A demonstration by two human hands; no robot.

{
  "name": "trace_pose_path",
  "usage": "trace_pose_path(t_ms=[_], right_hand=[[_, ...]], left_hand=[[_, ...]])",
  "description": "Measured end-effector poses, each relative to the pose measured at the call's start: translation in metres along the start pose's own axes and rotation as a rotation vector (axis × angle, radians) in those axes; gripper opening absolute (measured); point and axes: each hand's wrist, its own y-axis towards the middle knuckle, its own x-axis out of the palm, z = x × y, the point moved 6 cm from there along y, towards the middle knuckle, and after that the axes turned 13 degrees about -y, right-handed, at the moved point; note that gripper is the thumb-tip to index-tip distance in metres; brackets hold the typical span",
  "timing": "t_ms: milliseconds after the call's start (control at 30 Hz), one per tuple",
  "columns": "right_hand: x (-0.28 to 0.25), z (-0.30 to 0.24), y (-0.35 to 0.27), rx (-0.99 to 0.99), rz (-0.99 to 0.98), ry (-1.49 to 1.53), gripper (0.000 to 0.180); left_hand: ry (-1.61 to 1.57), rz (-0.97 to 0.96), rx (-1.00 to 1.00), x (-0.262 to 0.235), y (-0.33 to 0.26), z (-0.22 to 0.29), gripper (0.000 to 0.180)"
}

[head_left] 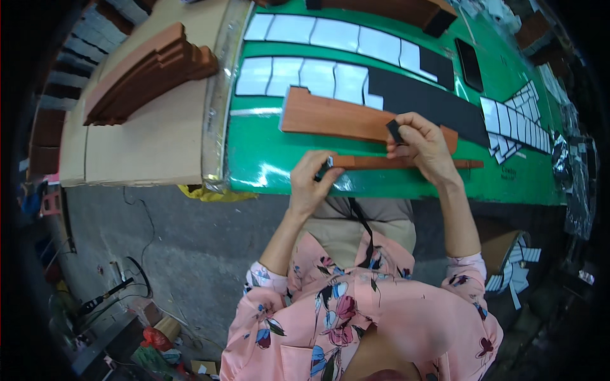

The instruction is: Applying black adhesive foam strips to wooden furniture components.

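The left hand [309, 181] has thumb and fingers closed around the left end of a narrow wooden piece [375, 162], where a small dark patch shows between them; whether that is stuck to the wood I cannot tell. The right hand [424, 147] pinches a small black pad [395, 132] between thumb and fingertips just above the same wood; whether its lower fingers touch it is unclear. The narrow piece lies lengthwise along the near edge of the green table [273, 159]. It looks stiff and fairly light, with a smooth finish that could slip a little, so its end or its two long sides seem the surest hold. The pad looks thin, light and somewhat soft, best taken by its edges. Both forearms come up from the near side, the left reaching inward with its wrist low, the right angled in from the right with its wrist bent over the wood. Just beyond the hands lies a broader wooden piece [337, 119]; past it are black sheets [426, 105] partly covered by white squares [286, 73], then a phone [469, 65] to the right.
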Motion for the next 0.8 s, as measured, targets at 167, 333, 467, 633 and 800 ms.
trace_pose_path(t_ms=[167, 333, 467, 633, 800], right_hand=[[0.043, 0.010, -0.023, -0.104, 0.098, -0.116, 0.019], [0.061, 0.001, -0.025, -0.302, 0.237, -0.697, 0.022], [0.079, -0.016, -0.034, -0.653, 0.349, -0.974, 0.022], [0.079, -0.013, -0.033, -0.597, 0.342, -1.037, 0.022], [0.082, -0.015, -0.031, -0.591, 0.333, -1.104, 0.021]], left_hand=[[-0.132, 0.005, -0.024, 0.000, -0.002, 0.001, 0.035], [-0.245, -0.023, 0.032, -0.004, -0.003, 0.001, 0.034], [-0.233, -0.013, 0.093, -0.007, -0.002, 0.004, 0.033], [-0.251, -0.013, 0.040, -0.007, -0.003, 0.002, 0.033], [-0.258, -0.009, 0.026, -0.006, -0.004, 0.001, 0.033]])
